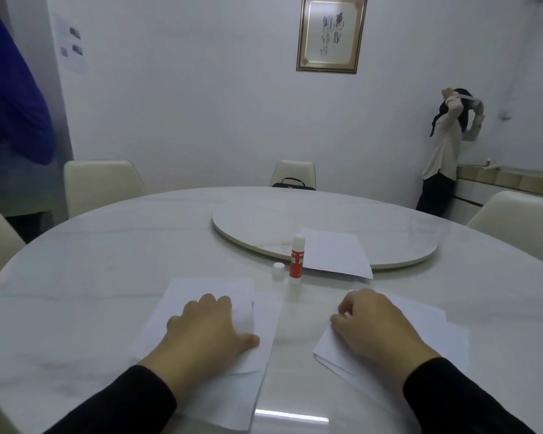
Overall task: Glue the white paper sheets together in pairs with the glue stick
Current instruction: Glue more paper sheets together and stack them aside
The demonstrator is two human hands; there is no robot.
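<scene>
Overlapping white sheets lie at the front left of the round table, and my left hand rests flat on them with the thumb out to the right. At the front right is a small stack of white sheets; my right hand lies on its left part with fingers curled at the sheet's edge. An uncapped red glue stick stands upright between and beyond my hands. Its white cap stands just to its left. More white paper lies partly on the turntable behind the stick.
A raised round turntable fills the middle of the white marble table. Cream chairs ring the table; a black bag sits on the far one. A person stands at the right wall, another in blue at the left.
</scene>
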